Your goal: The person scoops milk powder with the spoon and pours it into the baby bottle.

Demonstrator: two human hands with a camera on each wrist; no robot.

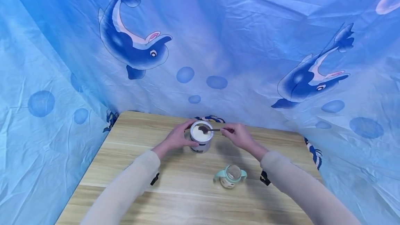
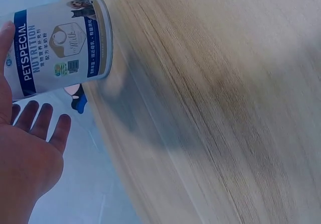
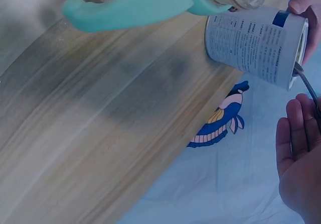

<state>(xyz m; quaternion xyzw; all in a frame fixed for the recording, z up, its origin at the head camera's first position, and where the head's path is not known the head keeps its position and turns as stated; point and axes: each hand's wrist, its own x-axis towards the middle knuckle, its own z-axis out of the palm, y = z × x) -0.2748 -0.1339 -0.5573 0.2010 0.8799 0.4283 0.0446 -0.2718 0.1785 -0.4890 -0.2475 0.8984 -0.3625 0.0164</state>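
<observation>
A white and blue can of pet milk powder [image 1: 200,146] stands upright near the table's far edge, its open top showing pale powder. My left hand [image 1: 180,135] holds the can from the left, thumb in front and fingers around the back; the label faces the left wrist view [image 2: 52,45]. Between the thumb and fingers of my right hand [image 1: 239,135] is the handle of a dark spoon [image 1: 215,130]. Its bowl is in the can's mouth, over the powder. In the right wrist view, the spoon [image 3: 307,86] enters past the rim.
A small bottle [image 1: 229,182] with mint-green handles [image 1: 221,174] and an open top stands nearer to me, right of the can. The wooden table [image 1: 184,200] ends just behind the can. Blue cloth [image 1: 200,44] printed with dolphins hangs behind and at the sides.
</observation>
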